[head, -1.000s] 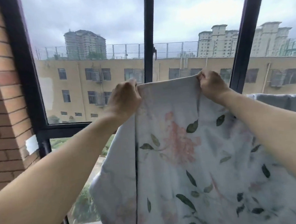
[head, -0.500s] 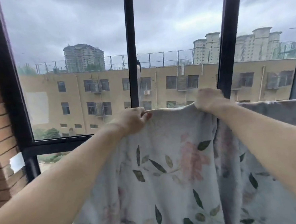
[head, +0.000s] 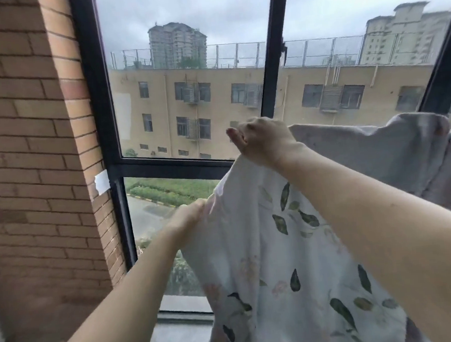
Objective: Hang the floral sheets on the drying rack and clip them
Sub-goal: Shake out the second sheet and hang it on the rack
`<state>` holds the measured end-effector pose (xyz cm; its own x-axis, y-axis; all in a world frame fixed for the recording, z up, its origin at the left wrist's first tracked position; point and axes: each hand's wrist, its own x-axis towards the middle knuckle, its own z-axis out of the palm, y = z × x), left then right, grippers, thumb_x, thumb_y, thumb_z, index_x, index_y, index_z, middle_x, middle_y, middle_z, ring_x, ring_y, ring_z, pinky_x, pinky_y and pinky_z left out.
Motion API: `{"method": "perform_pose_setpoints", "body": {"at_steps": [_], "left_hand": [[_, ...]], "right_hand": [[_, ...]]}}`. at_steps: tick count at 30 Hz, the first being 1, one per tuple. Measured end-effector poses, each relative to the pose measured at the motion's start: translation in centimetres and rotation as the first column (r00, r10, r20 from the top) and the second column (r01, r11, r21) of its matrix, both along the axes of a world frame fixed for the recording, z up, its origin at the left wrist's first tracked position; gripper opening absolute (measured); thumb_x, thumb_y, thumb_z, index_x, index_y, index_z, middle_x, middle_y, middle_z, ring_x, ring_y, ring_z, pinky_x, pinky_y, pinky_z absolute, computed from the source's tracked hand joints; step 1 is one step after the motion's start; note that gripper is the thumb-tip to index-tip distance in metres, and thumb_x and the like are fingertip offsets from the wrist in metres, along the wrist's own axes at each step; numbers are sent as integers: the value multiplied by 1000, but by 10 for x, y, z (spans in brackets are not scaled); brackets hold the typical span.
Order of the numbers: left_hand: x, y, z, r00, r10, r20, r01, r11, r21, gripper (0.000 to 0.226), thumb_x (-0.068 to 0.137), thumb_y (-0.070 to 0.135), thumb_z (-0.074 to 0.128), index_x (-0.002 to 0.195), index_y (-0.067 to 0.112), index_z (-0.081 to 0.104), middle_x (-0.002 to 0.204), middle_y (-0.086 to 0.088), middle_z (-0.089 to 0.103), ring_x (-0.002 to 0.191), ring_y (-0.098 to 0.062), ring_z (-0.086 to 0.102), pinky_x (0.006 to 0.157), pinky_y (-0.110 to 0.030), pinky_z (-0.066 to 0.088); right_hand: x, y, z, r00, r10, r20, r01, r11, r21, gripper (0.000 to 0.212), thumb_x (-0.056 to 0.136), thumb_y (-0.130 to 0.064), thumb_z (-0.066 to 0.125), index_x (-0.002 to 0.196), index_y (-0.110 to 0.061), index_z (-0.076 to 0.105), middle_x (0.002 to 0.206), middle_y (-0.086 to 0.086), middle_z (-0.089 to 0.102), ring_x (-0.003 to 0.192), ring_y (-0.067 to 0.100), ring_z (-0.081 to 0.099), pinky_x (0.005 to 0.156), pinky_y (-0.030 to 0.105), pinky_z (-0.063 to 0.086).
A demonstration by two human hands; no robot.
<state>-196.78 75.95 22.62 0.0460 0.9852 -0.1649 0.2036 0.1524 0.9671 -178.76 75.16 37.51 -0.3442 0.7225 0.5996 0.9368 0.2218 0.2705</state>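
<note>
The pale cotton sheet printed with green leaves and pink flowers (head: 273,261) is draping in front of the black-framed window (head: 272,60) — its top edge lying over something hidden (presumably the rack). The left hand (head: 187,219) is pinching its side edge, pulling it taut; the right hand (head: 265,141) is gripping the upper corner, thumb raised.

Floral sheet (head: 273,261): thin woven cloth, matt, soft folds, printed with leaves and faded pink blooms (the top edge looks plainer grey, possibly the reverse side). Brick wall (head: 31,157): rough matt brick, recessed mortar lines. Window frame (head: 94,100): dark, smooth, slight sheen, probably painted metal. Window glass (head: 188,106): clear, smooth. White tag (head: 102,181) on the frame edge: paper or tape, matt, blurred.
</note>
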Motion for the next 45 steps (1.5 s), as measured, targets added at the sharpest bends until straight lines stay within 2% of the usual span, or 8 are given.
{"method": "perform_pose_setpoints", "body": {"at_steps": [6,9,15,17,21,24,35,45], "left_hand": [[-14,-3,-32,978,-193,85,202,970,-131,34,90,45,55,96,17,74,97,-4,76,86,-20,72,67,-31,59],[-24,1,-31,889,-109,445,163,983,-85,30,92,25,49,92,3,70,91,-12,72,85,-24,68,72,-32,54],[-97,6,0,118,110,987,-269,960,-75,30,98,17,46,68,14,52,79,-3,71,80,-17,68,75,-30,57],[-118,9,0,202,119,972,-300,953,-55,26,100,24,48,74,16,49,88,1,70,86,-15,68,76,-31,55],[-102,4,-9,779,-134,612,221,973,-67,54,100,52,31,104,9,63,104,-11,67,89,-24,66,77,-37,52],[-70,-9,-6,767,-320,556,446,889,-105,74,91,71,31,109,13,74,113,-10,71,100,-24,70,86,-39,48],[-52,-2,38,553,-393,734,153,914,375,40,106,14,29,95,19,67,101,-4,69,97,-18,64,83,-30,53],[-103,1,107,871,-373,319,34,694,720,41,99,1,42,80,24,69,84,8,66,82,-5,58,77,-13,47]], "right_hand": [[-7,9,-30,963,-259,68,234,936,262,54,96,-38,29,60,-10,59,57,6,46,54,21,41,64,33,29],[-5,15,-33,969,-246,38,219,914,343,55,91,-36,34,52,-9,61,48,7,45,50,20,35,61,32,29],[-3,31,-43,993,-109,-36,112,845,523,50,88,-32,39,45,-14,57,43,3,48,45,18,32,60,30,42],[-5,35,-43,994,-97,-45,107,850,516,52,90,-34,36,47,-14,59,45,3,51,47,18,33,62,30,42],[-2,36,-43,990,-132,-45,136,850,508,55,91,-35,33,52,-12,63,48,5,56,50,19,35,67,31,42],[-2,30,-43,989,-143,-40,145,862,486,56,91,-35,30,51,-11,61,48,4,54,49,20,37,68,32,43],[4,20,-40,987,-146,71,109,919,380,44,91,-34,40,61,-13,65,61,3,64,54,26,58,62,29,40],[5,21,-27,949,-283,-136,310,913,266,65,91,-47,16,82,-7,67,82,15,66,78,33,59,78,37,40]]}}
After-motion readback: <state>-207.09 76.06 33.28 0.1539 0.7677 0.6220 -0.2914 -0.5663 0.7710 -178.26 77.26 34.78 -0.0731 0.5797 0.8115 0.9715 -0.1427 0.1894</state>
